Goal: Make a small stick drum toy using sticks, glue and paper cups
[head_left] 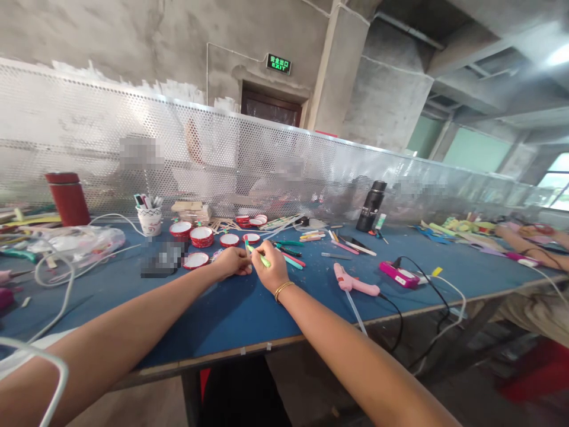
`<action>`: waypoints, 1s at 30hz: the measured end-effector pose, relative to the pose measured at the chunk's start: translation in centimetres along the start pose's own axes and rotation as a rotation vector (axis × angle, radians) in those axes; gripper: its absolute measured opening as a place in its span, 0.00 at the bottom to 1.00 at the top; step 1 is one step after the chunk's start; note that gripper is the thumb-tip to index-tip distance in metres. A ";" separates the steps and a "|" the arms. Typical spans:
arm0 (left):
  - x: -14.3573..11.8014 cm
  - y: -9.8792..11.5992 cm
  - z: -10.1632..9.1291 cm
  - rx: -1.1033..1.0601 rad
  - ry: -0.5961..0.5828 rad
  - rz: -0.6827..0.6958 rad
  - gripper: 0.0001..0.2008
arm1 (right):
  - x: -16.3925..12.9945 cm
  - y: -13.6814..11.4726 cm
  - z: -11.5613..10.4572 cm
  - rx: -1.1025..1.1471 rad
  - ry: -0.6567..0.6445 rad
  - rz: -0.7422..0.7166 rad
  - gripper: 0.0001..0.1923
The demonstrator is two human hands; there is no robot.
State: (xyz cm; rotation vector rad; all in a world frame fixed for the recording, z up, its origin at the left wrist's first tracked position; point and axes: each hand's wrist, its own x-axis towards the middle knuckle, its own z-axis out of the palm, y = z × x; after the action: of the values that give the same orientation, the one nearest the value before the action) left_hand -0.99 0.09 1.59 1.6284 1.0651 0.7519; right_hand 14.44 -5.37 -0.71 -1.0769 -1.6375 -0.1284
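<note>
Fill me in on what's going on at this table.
A person's left hand steadies a thin strip with red at its upper end, while the right hand holds a green marker close to it; whether they touch is too small to tell. Red-and-white rounds sit beyond the left hand, and a pink glue gun lies to the right.

arms (169, 305) extended forward | left grip (240, 261) pinched | right grip (269, 265) curled beside it
</note>
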 end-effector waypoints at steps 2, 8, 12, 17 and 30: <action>0.1 -0.1 0.0 0.003 0.001 0.002 0.16 | 0.0 -0.2 0.0 -0.013 -0.013 -0.016 0.08; 0.3 -0.3 0.0 0.009 0.006 0.001 0.15 | 0.0 -0.2 0.0 -0.031 -0.023 -0.005 0.07; 0.3 -0.1 0.0 0.039 0.028 -0.007 0.17 | 0.1 0.1 0.0 -0.052 0.014 0.039 0.08; 0.2 -0.1 0.1 0.034 0.032 -0.017 0.18 | 0.1 0.2 -0.1 -0.020 0.039 0.026 0.08; 0.0 0.0 0.2 -0.009 0.031 -0.003 0.14 | 0.0 -0.1 0.2 -0.047 -0.011 -0.017 0.08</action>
State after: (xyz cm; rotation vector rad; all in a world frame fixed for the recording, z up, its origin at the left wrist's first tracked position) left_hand -0.83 -0.01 1.52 1.6118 1.0848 0.7806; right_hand 14.27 -5.33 -0.75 -1.1018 -1.6611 -0.1730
